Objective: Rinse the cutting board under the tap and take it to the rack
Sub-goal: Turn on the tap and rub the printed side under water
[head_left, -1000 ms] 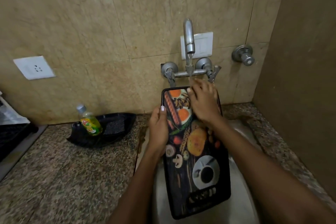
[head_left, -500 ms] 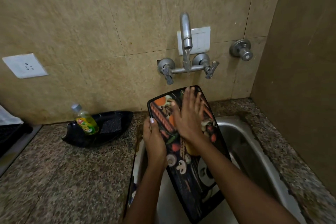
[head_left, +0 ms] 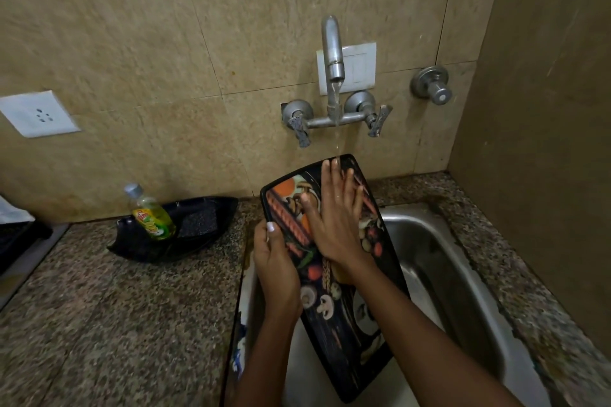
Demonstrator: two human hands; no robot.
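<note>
- Compared with the frame half a second earlier, the water stream from the wall-mounted chrome tap point(head_left: 333, 53) is now seen landing on the fingertips of the right hand point(head_left: 335, 225) at the top edge of the board; before, it fell behind the board.
- The board's tilt and the left hand's grip are found nearly unchanged.
- The black rectangular cutting board printed with vegetables and mushrooms point(head_left: 334, 277) is held over the stainless steel sink point(head_left: 463, 274), slanted, its far end raised under the tap and its near end down in the basin.
- The left hand point(head_left: 276, 269) is closed on the board's left long edge, thumb laid on the printed face, fingers hidden behind.
- The right hand is laid flat on the upper face, fingers spread and extended toward the far edge; nothing is pinched.
- A green dish-soap bottle point(head_left: 150, 213) is noted lying in a black tray point(head_left: 198, 228) on the speckled granite worktop point(head_left: 115, 307), well left of the sink.
</note>
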